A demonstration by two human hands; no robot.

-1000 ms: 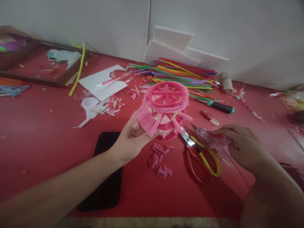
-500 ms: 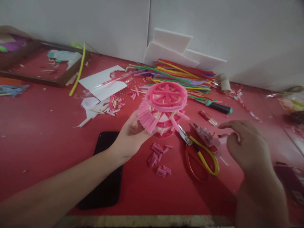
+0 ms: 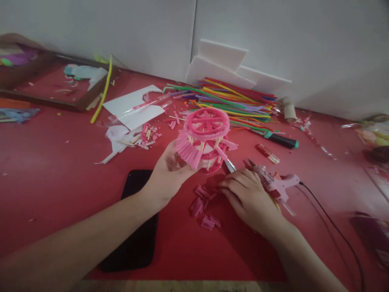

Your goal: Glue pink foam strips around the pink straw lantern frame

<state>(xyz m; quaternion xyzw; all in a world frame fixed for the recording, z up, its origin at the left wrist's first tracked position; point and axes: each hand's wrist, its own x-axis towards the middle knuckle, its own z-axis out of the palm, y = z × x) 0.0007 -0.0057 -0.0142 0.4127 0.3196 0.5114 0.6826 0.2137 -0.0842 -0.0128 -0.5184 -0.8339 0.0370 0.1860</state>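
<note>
My left hand (image 3: 168,172) grips a pink lantern-like model (image 3: 205,140) made of pipe-cleaner rings, wooden sticks and cut straw pieces, holding it just above the red table (image 3: 60,170). My right hand (image 3: 247,198) lies palm down over the scissors, its fingertips curled at a scatter of short pink straw pieces (image 3: 203,205). Whether those fingers pinch a piece is hidden. Only the scissors' blade (image 3: 230,165) shows past the knuckles. A pink glue gun (image 3: 278,184) lies on the table just right of my right hand, its black cord (image 3: 331,227) trailing to the lower right.
A black phone (image 3: 138,227) lies under my left forearm. Colourful straws (image 3: 231,101) are heaped at the back, with white foam boards (image 3: 231,67) against the wall. A green-capped marker (image 3: 281,140), white paper (image 3: 133,105), a brown tray (image 3: 51,81) and scraps lie around.
My right hand let go of the glue gun and moved left onto the pink straw pieces, covering the scissors. The left hand lowered the pink model slightly.
</note>
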